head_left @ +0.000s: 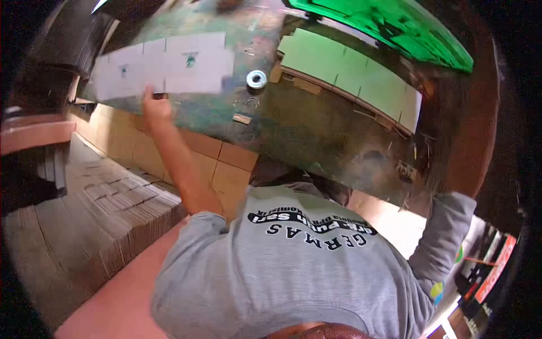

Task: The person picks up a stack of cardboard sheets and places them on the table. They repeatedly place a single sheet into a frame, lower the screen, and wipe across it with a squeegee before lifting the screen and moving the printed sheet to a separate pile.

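My left hand (158, 107) grips the near edge of a flat white carton blank (195, 65), with the thumb on top. Slots cut into its long edges and small green printed marks show on the blank. It lies over the worn green work table (226, 118). A roll of tape (256, 79) stands just right of the blank. My right arm (474, 135) reaches up along the right side, dark and blurred, and its hand is lost beyond the visible area.
More slotted blanks (350, 73) are piled at the table's far right, tinted green. Behind them leans a bright green panel (395, 28). Tall stacks of folded cardboard (113, 220) fill the lower left, beside a pink surface (124, 288). Tiled floor (226, 164) shows below the table edge.
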Action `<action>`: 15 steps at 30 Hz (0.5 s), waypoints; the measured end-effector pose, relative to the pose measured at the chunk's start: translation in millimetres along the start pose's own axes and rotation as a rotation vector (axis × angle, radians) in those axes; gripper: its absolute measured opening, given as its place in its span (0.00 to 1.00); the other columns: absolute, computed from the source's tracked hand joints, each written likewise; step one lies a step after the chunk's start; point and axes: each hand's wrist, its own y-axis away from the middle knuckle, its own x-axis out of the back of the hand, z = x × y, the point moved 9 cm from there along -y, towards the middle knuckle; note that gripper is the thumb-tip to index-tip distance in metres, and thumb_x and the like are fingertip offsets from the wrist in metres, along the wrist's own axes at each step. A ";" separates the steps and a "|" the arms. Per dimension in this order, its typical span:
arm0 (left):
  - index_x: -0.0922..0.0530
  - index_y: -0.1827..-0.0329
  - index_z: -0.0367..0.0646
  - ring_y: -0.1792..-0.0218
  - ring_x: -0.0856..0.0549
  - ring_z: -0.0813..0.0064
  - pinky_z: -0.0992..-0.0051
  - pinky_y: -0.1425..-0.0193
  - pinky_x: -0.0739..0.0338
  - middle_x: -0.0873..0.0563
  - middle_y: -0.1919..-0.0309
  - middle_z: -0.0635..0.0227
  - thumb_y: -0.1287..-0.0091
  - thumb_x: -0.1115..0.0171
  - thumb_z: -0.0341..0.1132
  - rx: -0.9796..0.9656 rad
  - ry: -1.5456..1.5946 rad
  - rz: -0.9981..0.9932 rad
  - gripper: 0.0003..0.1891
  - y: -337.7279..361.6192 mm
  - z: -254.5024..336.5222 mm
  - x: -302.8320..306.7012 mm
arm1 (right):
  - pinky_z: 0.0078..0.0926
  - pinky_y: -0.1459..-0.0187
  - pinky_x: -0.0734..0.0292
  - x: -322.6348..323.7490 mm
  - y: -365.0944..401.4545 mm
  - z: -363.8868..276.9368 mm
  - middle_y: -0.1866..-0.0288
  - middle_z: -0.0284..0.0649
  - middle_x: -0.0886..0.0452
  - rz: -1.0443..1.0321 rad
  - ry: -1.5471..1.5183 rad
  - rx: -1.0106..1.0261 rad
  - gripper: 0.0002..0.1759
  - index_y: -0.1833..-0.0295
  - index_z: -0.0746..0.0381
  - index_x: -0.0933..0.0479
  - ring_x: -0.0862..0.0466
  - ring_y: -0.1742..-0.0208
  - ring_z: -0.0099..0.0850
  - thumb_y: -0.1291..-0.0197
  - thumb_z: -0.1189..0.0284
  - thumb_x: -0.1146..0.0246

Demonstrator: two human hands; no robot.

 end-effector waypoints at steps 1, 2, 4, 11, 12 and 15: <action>0.23 0.41 0.35 0.48 0.17 0.63 0.67 0.41 0.22 0.15 0.50 0.56 0.30 0.40 0.33 -0.169 -0.247 0.108 0.17 15.6 4.2 -8.4 | 0.35 0.62 0.13 -0.4 -3.2 4.2 0.61 0.45 0.13 -0.011 0.028 0.009 0.29 0.49 0.62 0.18 0.11 0.65 0.35 0.49 0.51 0.24; 0.24 0.41 0.34 0.47 0.17 0.61 0.65 0.41 0.20 0.17 0.48 0.55 0.30 0.41 0.30 -0.106 -0.007 0.081 0.16 28.6 -9.4 -30.5 | 0.35 0.62 0.13 -4.8 -2.9 6.8 0.61 0.45 0.13 -0.022 0.045 0.018 0.29 0.49 0.61 0.18 0.11 0.65 0.35 0.49 0.51 0.24; 0.27 0.39 0.33 0.45 0.17 0.57 0.61 0.41 0.17 0.19 0.45 0.51 0.30 0.43 0.25 0.026 0.491 0.080 0.17 54.0 -38.3 -74.1 | 0.35 0.61 0.14 1.4 -2.6 15.7 0.60 0.45 0.13 -0.029 0.092 0.022 0.29 0.48 0.61 0.19 0.11 0.64 0.35 0.49 0.52 0.24; 0.31 0.37 0.32 0.41 0.20 0.57 0.61 0.34 0.21 0.20 0.42 0.55 0.27 0.47 0.27 0.254 0.688 0.386 0.17 105.3 -109.7 -138.1 | 0.35 0.60 0.14 -9.2 -2.8 15.9 0.58 0.45 0.13 -0.070 0.177 0.077 0.30 0.46 0.58 0.20 0.12 0.62 0.36 0.50 0.53 0.24; 0.31 0.36 0.32 0.36 0.24 0.61 0.64 0.30 0.23 0.23 0.40 0.55 0.25 0.48 0.30 0.236 0.648 0.369 0.18 103.6 -113.1 -143.3 | 0.35 0.60 0.14 -4.6 -0.3 17.6 0.58 0.45 0.13 -0.072 0.203 0.089 0.30 0.46 0.58 0.20 0.12 0.62 0.36 0.50 0.53 0.24; 0.30 0.36 0.33 0.41 0.19 0.60 0.63 0.36 0.20 0.20 0.42 0.55 0.28 0.48 0.25 0.268 0.732 0.377 0.18 78.2 -141.2 -145.0 | 0.35 0.59 0.14 -11.4 -1.3 20.5 0.57 0.45 0.14 -0.087 0.212 0.109 0.30 0.45 0.57 0.21 0.12 0.61 0.36 0.50 0.54 0.24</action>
